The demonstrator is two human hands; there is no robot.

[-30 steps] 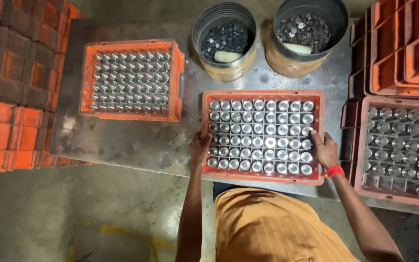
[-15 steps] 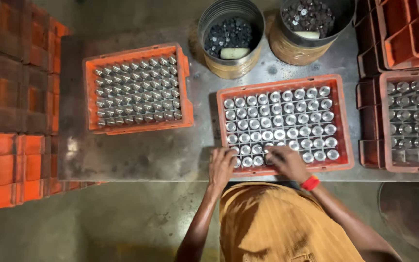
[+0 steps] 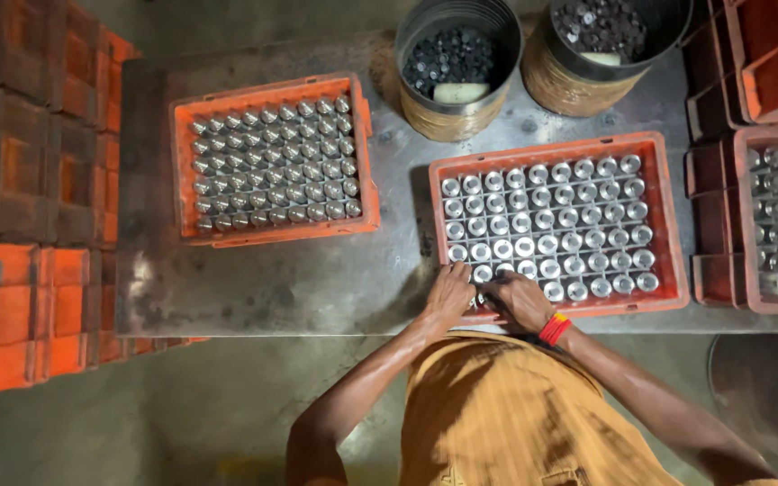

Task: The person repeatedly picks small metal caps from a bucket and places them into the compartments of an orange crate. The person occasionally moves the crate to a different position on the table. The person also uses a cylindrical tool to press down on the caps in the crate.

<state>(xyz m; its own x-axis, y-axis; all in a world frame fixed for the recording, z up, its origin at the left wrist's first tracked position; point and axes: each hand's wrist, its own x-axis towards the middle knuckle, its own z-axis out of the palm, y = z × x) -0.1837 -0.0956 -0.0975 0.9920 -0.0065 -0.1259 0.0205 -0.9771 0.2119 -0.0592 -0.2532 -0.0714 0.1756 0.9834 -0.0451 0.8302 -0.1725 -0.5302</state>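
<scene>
Your left hand point(image 3: 450, 295) and right hand point(image 3: 517, 299) rest on the metal cups point(image 3: 547, 225) at the near-left corner of the orange tray point(image 3: 668, 202) by the bench's point(image 3: 254, 283) front edge; whether either grip is clenched, I cannot tell. They look hard, smooth, likely slippery: pinch each rim.

no packages, labels, signs or screens show anywhere in this view.

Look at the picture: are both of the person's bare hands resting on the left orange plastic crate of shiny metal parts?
No: the left hand and right hand meet at the near-left corner of the middle orange crate.
</scene>
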